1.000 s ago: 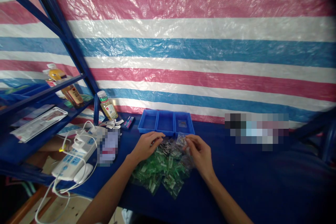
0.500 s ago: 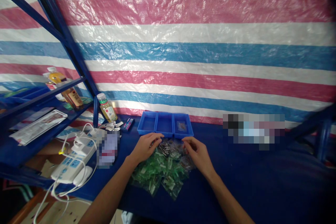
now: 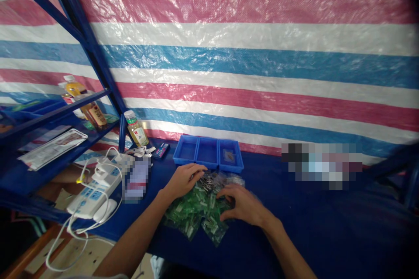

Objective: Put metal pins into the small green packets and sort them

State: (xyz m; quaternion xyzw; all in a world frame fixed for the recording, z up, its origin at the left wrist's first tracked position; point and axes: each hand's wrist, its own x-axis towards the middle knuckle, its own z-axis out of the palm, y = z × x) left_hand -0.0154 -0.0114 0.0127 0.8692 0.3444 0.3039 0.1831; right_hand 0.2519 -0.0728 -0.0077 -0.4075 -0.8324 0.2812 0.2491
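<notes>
A heap of small clear bags with green contents (image 3: 191, 209) lies on the blue tabletop before me. At its far side are small dark metal pieces (image 3: 207, 182) and clear bags (image 3: 231, 178). My left hand (image 3: 185, 179) rests at the heap's upper left, fingers stretched toward the metal pieces, a gap showing between thumb and fingers. Over the right side of the heap hovers or rests my right hand (image 3: 245, 205), its thumb and fingers spread apart with nothing visibly gripped. Just beyond stands a blue three-compartment tray (image 3: 207, 165); a small clear bag (image 3: 229, 156) lies in its right compartment.
To the left are a white power strip (image 3: 88, 198) with tangled cables, a blurred-out flat item (image 3: 136, 181), a small box (image 3: 161, 150) and a bottle (image 3: 136, 130). A blue shelf frame (image 3: 121, 133) rises there. A pixelated patch covers something at the right.
My right hand has moved down and left from the heap's far right edge onto the bags, its fingers opening wider. The left hand stays nearly in place. The view has shifted slightly.
</notes>
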